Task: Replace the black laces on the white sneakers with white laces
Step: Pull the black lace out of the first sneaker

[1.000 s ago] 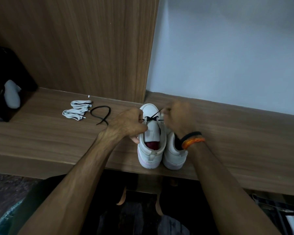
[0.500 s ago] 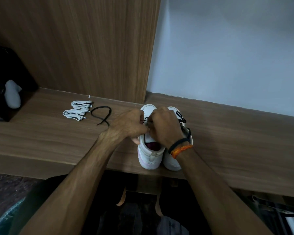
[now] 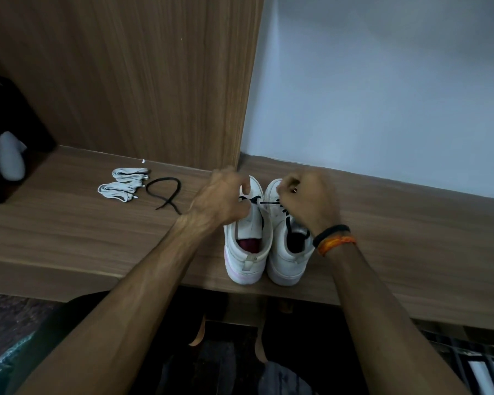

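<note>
Now both hands over white sneakers [image 3: 264, 243], centre frame, heels toward me on bench [image 3: 69, 238]. Left hand [image 3: 220, 199] curled at left shoe's toe end, black lace [image 3: 250, 199] running into it; fingertips hidden. Right hand [image 3: 308, 201] pinches taut lace end, grip partly hidden. Left of frame: white laces [image 3: 123, 182], loose black lace [image 3: 166, 192]. Dark object at left edge cut off, unreadable.

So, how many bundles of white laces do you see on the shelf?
2. One white bundle lies nearer the wooden panel; the other bundle lies just in front of it, both left of the loose black lace.
</note>
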